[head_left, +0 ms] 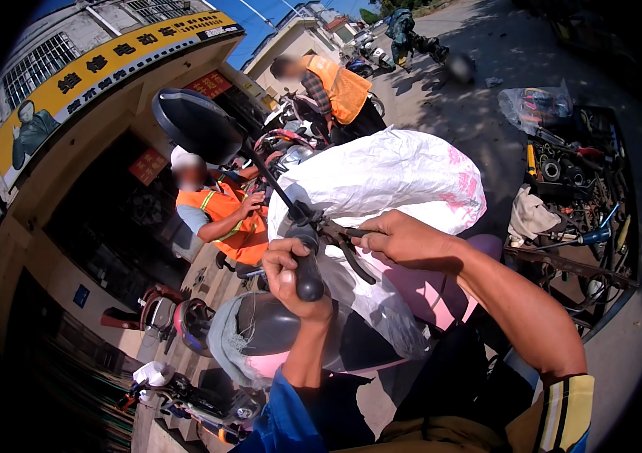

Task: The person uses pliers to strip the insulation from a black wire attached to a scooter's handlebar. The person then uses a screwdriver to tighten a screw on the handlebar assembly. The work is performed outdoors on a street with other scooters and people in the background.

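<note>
My left hand [294,281] is closed around a black handlebar grip [308,266], its rounded end facing me. Pliers [341,240] with dark handles have their jaws against the clamp [302,214] at the grip's inner end. One plier handle is in my right hand [404,240]; the other hangs apart from it, free. From that clamp a black rear-view mirror [198,127] rises on a thin stem to the upper left. A white woven sack [381,170] covers the front of a pink scooter [430,291]. What the plier jaws touch is too small to make out.
A metal tool tray [555,264] full of tools and parts stands at the right, a beige rag [530,215] on it. Two people in orange vests, one crouching [234,219], one bending [343,89], are beyond the mirror. Parked scooters and a dark seat [279,325] lie left.
</note>
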The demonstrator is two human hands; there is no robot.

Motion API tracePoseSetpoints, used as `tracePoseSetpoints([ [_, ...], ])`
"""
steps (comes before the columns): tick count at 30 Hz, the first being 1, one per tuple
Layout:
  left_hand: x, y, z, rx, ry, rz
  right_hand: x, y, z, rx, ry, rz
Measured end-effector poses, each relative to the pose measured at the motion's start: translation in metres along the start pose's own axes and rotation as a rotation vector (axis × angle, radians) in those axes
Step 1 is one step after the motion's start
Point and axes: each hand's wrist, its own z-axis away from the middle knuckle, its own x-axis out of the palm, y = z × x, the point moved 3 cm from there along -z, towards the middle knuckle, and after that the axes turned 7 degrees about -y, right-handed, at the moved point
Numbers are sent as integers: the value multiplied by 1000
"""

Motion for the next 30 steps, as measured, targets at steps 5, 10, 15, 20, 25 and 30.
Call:
tracePoseSetpoints([
  [5,1,1,-3,-4,-10,-5,-9,6,-4,-97,-16,56],
  [10,-1,0,-1,-5,-7,15,-22,17,-7,-70,-82,-49],
  [15,2,1,-2,-21,-23,25,-33,17,-4,12,-146,-222],
  [20,3,1,-3,-51,-27,14,-36,28,-10,-6,-149,-278],
  [25,3,-2,-4,-25,-1,5,-4,5,13,71,-110,-327],
  [30,14,-2,-5,11,27,-10,3,28,21,101,-103,-601],
])
